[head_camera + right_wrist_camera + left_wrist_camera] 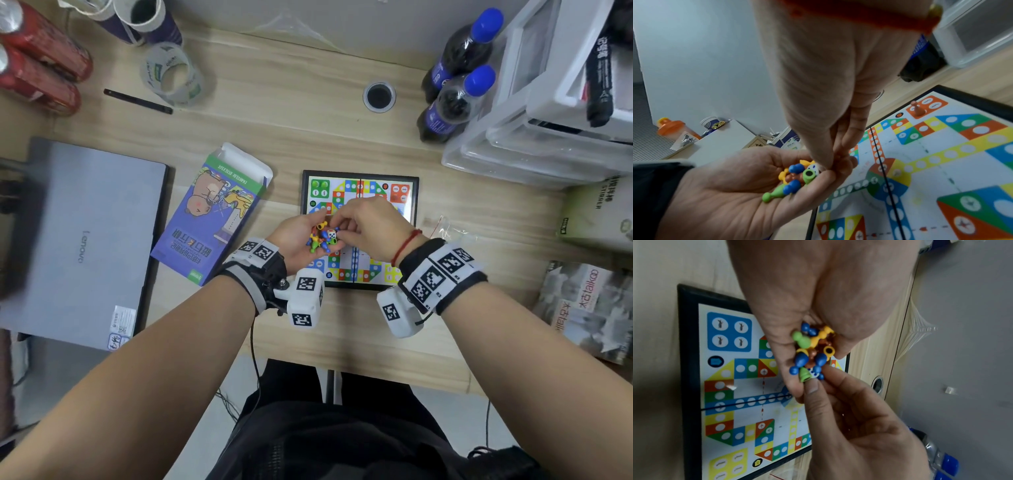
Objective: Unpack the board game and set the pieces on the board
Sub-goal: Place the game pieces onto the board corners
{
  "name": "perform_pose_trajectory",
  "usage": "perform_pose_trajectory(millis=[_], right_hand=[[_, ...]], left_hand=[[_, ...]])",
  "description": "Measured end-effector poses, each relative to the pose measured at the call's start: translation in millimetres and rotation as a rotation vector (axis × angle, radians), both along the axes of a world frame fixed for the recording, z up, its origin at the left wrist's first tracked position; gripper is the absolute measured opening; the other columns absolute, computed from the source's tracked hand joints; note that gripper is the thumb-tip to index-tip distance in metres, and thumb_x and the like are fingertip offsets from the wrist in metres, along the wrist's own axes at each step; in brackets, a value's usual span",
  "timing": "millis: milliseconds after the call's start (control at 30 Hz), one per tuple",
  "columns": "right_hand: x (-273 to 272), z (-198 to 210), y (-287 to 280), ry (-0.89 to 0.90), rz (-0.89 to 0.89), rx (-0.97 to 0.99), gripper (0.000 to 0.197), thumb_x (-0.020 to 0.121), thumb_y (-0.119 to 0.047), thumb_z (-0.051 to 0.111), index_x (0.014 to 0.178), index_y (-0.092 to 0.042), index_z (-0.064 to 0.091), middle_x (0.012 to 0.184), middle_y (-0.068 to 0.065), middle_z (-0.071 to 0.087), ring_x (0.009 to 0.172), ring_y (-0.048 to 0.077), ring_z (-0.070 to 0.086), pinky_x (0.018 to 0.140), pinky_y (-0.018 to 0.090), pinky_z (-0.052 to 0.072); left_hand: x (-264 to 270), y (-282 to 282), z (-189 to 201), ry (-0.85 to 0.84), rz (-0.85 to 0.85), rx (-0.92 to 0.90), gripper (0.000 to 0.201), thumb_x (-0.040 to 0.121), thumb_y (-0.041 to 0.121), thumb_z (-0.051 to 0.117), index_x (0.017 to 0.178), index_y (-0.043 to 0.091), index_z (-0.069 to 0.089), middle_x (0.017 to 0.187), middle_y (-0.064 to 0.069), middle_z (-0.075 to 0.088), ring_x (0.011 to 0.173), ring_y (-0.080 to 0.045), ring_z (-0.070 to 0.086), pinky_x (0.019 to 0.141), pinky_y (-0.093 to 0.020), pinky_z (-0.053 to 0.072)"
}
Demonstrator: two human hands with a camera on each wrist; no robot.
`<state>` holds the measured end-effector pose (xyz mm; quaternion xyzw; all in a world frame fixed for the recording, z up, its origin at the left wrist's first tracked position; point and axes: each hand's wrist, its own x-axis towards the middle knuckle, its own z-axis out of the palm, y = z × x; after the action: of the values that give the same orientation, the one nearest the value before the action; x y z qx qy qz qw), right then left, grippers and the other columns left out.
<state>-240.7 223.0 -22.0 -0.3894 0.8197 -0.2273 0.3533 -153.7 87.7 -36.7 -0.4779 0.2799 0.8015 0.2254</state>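
A shut laptop (82,240) lay at the far left of the desk (281,102), and just right of it the game box (212,219) lay on its side with its end flap open. Right of the box, the board (411,181) lay unfolded and flat on the desk, under both hands.

The left hand (298,236) was held palm up above the board's left half, fingers cupped round a heap of pawns (320,238) in blue, green, yellow and orange, with a white die (331,234) among them. The right hand (371,226) reached in from the right, thumb and fingertips drawn narrow into the heap. In the left wrist view its fingertips (812,386) touched a green pawn (805,375) at the edge of the pile; whether they had closed on it could not be told.

One orange pawn (916,109) stood upright in the orange corner of the board. Green shapes showed in the green corner in the head view, too small to make out.

The step in hand looked like sorting: picking pawns one at a time from the palm. The next move would likely call for a clean pinch on a single pawn without spilling the others, then standing it on a circle of its own colour.

An empty clear bag (445,229) lay just right of the board.
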Motion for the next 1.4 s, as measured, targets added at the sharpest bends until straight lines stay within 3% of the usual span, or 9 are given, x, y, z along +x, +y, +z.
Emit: perform_pose_trajectory(millis=[167,300,433,633,867,1000,1167,1267,1400], right_hand=[[17.5,1.6,-4.3,-0.034,-0.126,-0.05,0.005,0.081,-0.018,0.07,0.086,-0.017,0.068,0.069,-0.012,0.062,0.058,-0.003,0.056,0.063,0.011,0.045],[46.4,-11.7,-0.7,-0.05,-0.143,-0.037,0.005,0.079,-0.013,0.071,0.084,-0.014,0.069,0.071,-0.004,0.067,0.065,0.011,0.063,0.069,0.025,0.054],[71.0,-26.5,1.4,-0.055,-0.092,0.025,0.006,0.079,-0.014,0.071,0.085,-0.016,0.068,0.072,-0.004,0.065,0.065,0.011,0.059,0.069,0.032,0.055],[76.4,-32.3,1.2,-0.039,-0.101,0.074,0.012,0.081,-0.016,0.07,0.094,-0.015,0.07,0.082,0.001,0.067,0.074,0.015,0.062,0.074,0.033,0.054],[74.3,-31.1,-2.2,-0.021,-0.095,0.067,0.013,0.081,-0.016,0.07,0.094,-0.014,0.069,0.082,-0.001,0.064,0.076,0.016,0.061,0.076,0.036,0.054],[65.0,-21.8,2.0,-0.001,-0.165,-0.039,0.019,0.075,-0.013,0.07,0.094,-0.018,0.068,0.079,-0.009,0.058,0.07,0.011,0.056,0.073,0.033,0.053],[50.5,4.2,-13.4,0.054,-0.208,-0.196,0.011,0.078,-0.023,0.072,0.088,-0.019,0.07,0.079,-0.008,0.06,0.065,0.0,0.05,0.066,0.019,0.044],[50.2,7.4,-23.9,-0.003,-0.128,-0.128,0.018,0.076,-0.027,0.076,0.091,-0.02,0.07,0.082,-0.004,0.065,0.069,0.009,0.058,0.071,0.029,0.051],[49.9,6.3,-26.2,-0.038,-0.166,-0.08,0.017,0.077,-0.019,0.075,0.092,-0.019,0.068,0.079,-0.005,0.068,0.071,0.012,0.063,0.075,0.034,0.055]], left_hand=[[25.4,-15.4,1.6,-0.004,0.001,-0.03,0.039,0.104,0.025,0.042,0.119,-0.006,0.061,0.115,-0.022,0.067,0.092,-0.026,0.069,0.082,-0.032,0.06],[48.9,-27.7,-1.2,-0.053,0.137,-0.007,0.041,0.106,0.025,0.034,0.115,-0.008,0.057,0.104,-0.023,0.066,0.079,-0.026,0.072,0.067,-0.03,0.061],[60.2,-33.3,1.7,-0.052,0.207,0.029,0.043,0.106,0.027,0.034,0.112,-0.01,0.056,0.103,-0.024,0.063,0.071,-0.026,0.074,0.057,-0.03,0.06],[61.2,-31.6,7.9,-0.027,0.2,0.028,0.048,0.106,0.029,0.033,0.122,-0.011,0.053,0.103,-0.023,0.066,0.092,-0.029,0.066,0.068,-0.031,0.061],[58.6,-30.2,12.7,-0.011,0.207,0.029,0.048,0.106,0.03,0.032,0.123,-0.009,0.054,0.102,-0.022,0.066,0.076,-0.024,0.074,0.064,-0.03,0.061],[54.7,-29.3,15.5,0.004,0.229,0.061,0.049,0.107,0.033,0.029,0.114,-0.007,0.056,0.112,-0.022,0.052,0.096,-0.028,0.06,0.067,-0.031,0.061],[47.5,-27.2,16.0,0.029,0.176,0.085,0.057,0.105,0.041,0.027,0.122,-0.005,0.058,0.105,-0.019,0.071,0.085,-0.024,0.073,0.067,-0.031,0.061],[39.6,-25.1,19.0,0.019,0.186,0.071,0.053,0.105,0.039,0.03,0.108,-0.002,0.063,0.088,-0.017,0.072,0.073,-0.022,0.073,0.059,-0.029,0.059],[34.0,-21.7,20.4,0.003,0.173,0.025,0.047,0.104,0.038,0.034,0.101,0.001,0.063,0.087,-0.016,0.069,0.069,-0.021,0.072,0.06,-0.03,0.06]])
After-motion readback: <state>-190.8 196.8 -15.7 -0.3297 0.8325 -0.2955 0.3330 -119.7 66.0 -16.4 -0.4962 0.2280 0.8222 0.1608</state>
